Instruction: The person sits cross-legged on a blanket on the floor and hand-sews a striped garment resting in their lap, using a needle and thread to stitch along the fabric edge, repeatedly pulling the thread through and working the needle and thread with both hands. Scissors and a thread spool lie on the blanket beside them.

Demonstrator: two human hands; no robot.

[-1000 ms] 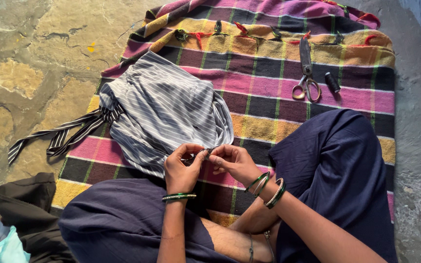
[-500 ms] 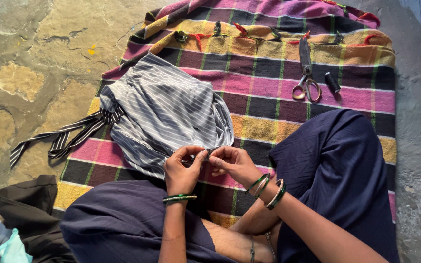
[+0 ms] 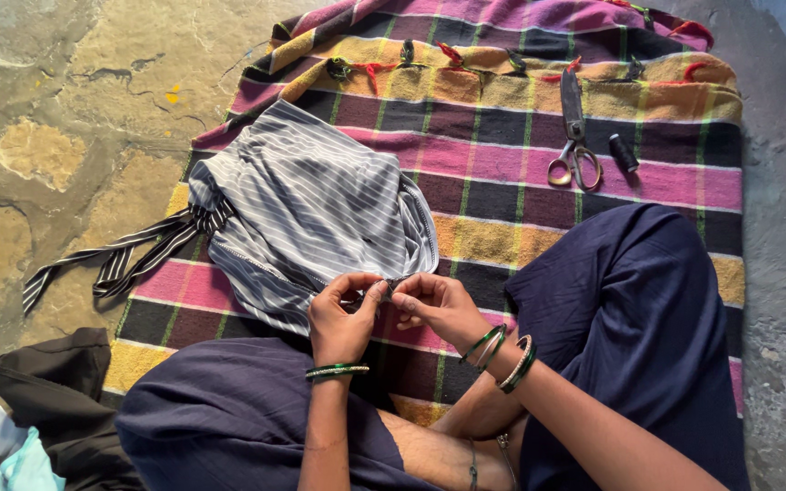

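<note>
Nearest the camera, the person sits cross-legged in dark blue cloth (image 3: 629,345), knees spread to left and right, forearms reaching forward between them. Green bangles (image 3: 336,370) ring the left wrist; more bangles sit on the right.

The left hand (image 3: 343,318) and the right hand (image 3: 438,305) meet just beyond the lap, fingertips almost touching. Each pinches the near edge of the striped garment (image 3: 311,209) — thumb and forefinger closed on a small fold of it, the other fingers curled in. Whether a needle or thread lies between the fingertips is too small to tell.

The garment, grey with thin white stripes, lies bunched on the blanket (image 3: 502,173), its near hem in the hands and its bulk spreading away to the left. Two striped ties (image 3: 111,264) trail from its left side off the blanket onto the stone floor (image 3: 56,136).

At near left, on the floor, lies a dark cloth (image 3: 56,391) with a pale blue piece (image 3: 20,468) beside it.

Farther out on the right of the blanket — a plaid of pink, yellow and dark bands — scissors (image 3: 575,136) lie with handles toward the person, and a black thread spool (image 3: 623,153) rests just to their right. Both are well apart from the hands. The blanket's far edge carries a row of small red and dark tufts (image 3: 452,55).
</note>
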